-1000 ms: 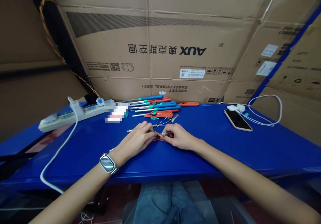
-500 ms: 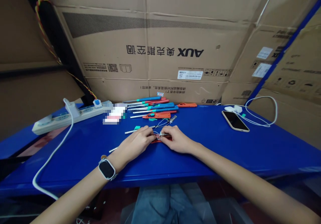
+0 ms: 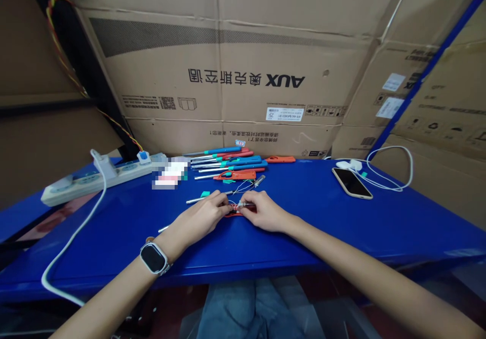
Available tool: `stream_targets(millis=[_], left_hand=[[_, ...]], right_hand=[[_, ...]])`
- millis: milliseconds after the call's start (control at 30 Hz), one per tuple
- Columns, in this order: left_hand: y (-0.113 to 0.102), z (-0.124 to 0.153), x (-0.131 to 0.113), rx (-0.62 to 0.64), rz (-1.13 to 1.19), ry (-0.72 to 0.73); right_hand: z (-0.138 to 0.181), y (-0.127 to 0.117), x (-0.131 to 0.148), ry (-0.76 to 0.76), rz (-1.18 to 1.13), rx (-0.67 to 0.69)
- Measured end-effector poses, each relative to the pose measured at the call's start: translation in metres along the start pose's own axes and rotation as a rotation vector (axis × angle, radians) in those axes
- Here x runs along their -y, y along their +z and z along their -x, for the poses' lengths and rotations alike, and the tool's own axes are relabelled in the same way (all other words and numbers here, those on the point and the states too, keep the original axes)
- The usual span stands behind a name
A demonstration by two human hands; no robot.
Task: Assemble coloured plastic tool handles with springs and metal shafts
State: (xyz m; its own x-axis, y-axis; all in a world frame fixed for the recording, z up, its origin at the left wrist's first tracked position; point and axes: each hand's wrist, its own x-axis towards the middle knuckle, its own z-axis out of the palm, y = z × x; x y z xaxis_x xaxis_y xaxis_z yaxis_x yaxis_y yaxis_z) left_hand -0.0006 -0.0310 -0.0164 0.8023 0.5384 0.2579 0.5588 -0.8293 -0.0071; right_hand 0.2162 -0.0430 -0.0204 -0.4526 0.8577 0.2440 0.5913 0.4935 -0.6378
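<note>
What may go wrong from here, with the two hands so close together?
The orange piece between the left hand and right hand could slip, as the hands partly hide it. The thin white wires just beyond might get snagged. The metal tube beyond the left hand might get knocked.

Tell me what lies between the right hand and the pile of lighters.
Thin white wires and a small silvery part lie between the right hand and the lighters, in the head view.
</note>
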Motion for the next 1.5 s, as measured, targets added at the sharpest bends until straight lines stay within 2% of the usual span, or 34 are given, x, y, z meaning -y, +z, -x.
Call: stream_targets(millis=[333, 667, 900, 1000, 1100, 1167, 1233, 1300, 1400, 1500], left_hand=[[0.008, -0.002, -0.003, -0.042, 0.037, 0.029], [0.008, 0.006, -0.003, -0.121, 0.187, 0.048], [0.001, 0.012, -0.017, -0.109, 0.101, 0.032], [0.003, 0.014, -0.019, -0.13, 0.11, 0.013], [0.001, 0.012, -0.019, -0.24, 0.164, -0.036], [-0.003, 0.007, -0.017, -0.362, 0.223, -0.125], [-0.008, -0.001, -0.012, -0.413, 0.289, -0.224], [-0.012, -0.012, -0.004, -0.313, 0.357, -0.259], [-0.016, -0.027, 0.005, -0.094, 0.561, -0.203], [-0.015, -0.034, 0.008, -0.019, 0.722, -0.203]], right_hand=[[0.0, 0.002, -0.01, -0.101, 0.061, 0.023], [0.0, 0.007, -0.015, -0.113, 0.134, 0.026], [0.004, 0.0, -0.009, -0.06, -0.091, 0.013], [0.006, -0.004, -0.01, -0.065, -0.011, -0.046], [0.008, -0.007, -0.01, -0.102, 0.085, -0.104], [0.009, -0.009, -0.01, -0.137, 0.118, -0.125], [0.01, -0.01, -0.009, -0.168, 0.149, -0.131], [0.011, -0.011, -0.009, -0.2, 0.171, -0.137], [0.013, -0.012, -0.008, -0.243, 0.2, -0.151], [0.015, -0.013, -0.007, -0.251, 0.232, -0.152]])
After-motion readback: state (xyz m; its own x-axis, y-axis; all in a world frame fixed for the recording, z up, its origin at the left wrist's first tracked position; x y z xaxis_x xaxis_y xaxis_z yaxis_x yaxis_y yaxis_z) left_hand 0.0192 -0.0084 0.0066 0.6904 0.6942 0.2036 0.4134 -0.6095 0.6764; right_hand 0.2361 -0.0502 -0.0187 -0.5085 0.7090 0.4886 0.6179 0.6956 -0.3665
